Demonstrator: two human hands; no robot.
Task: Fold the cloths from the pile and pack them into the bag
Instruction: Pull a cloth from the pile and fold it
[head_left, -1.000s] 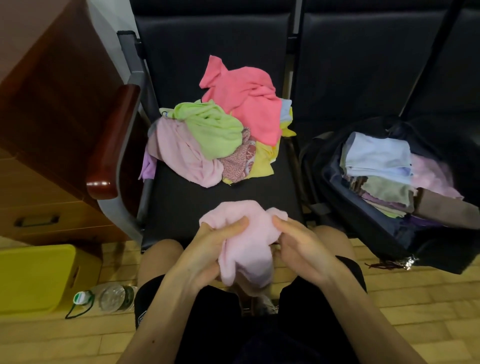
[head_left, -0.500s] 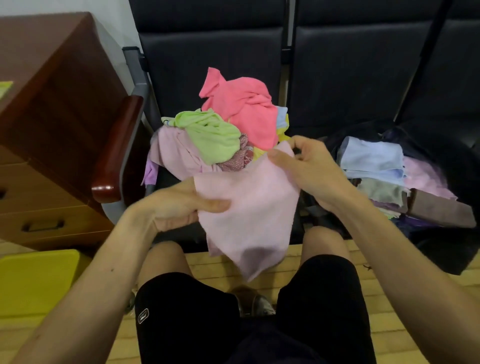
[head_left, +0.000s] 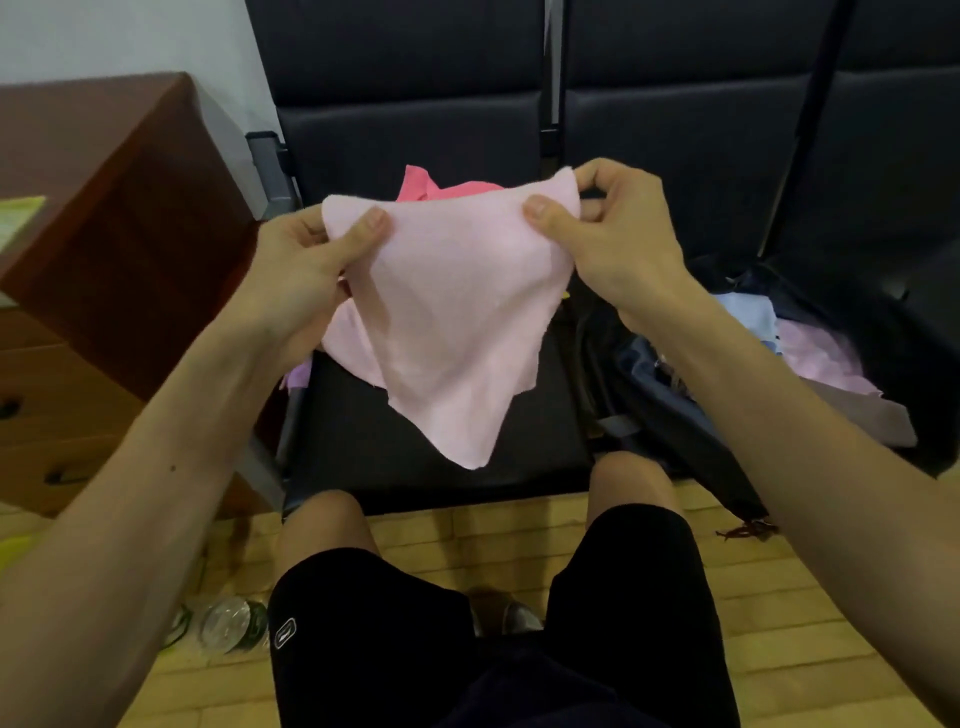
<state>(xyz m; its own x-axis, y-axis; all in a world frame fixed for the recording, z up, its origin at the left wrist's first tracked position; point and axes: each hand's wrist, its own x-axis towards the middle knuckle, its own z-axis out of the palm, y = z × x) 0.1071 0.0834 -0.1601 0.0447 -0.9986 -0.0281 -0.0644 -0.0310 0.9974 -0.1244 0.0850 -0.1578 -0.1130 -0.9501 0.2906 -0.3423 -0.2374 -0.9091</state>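
The pale pink cloth (head_left: 457, 312) is held up in the air over the black seat (head_left: 441, 457), spread between both hands and hanging to a point below. The left hand (head_left: 306, 270) pinches the upper left corner between thumb and fingers; the right hand (head_left: 618, 234) pinches the upper right corner the same way. The pile (head_left: 436, 189) is mostly hidden behind the cloth, with only a strip of brighter pink showing above its top edge. The bag (head_left: 675, 395) stands open on the next seat to the right, with folded cloths (head_left: 810, 348) already inside. Step in hand, as judged: squaring the cloth before the first fold. Keep the top edge taut and level, since the hanging edge is uneven and one side droops. Bring corner to corner, check that the edges align, then lay the cloth flat on the seat or lap to crease it before packing.
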